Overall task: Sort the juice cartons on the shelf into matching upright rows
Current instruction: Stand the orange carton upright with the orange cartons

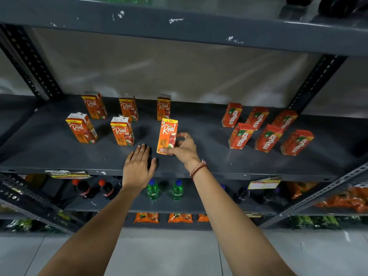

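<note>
On the dark grey shelf [59,154], several Real apple cartons stand upright in two rows at the left, among them a front-left one [81,128] and a front-middle one [121,131]. My right hand [184,149] is shut on another Real apple carton [167,135], upright at the front of the third column, thumb at its base. My left hand [138,166] lies flat and open on the shelf edge just left of that carton, touching nothing else. At the right, several orange-red Maaza cartons [268,138] stand in two rows.
The shelf above [179,22] overhangs close overhead. Slotted uprights [29,62] frame both sides. Below are cola bottles [105,189], green bottles [153,190], orange packets [146,217] and price tags [67,174]. A bare gap lies between the Real and Maaza groups.
</note>
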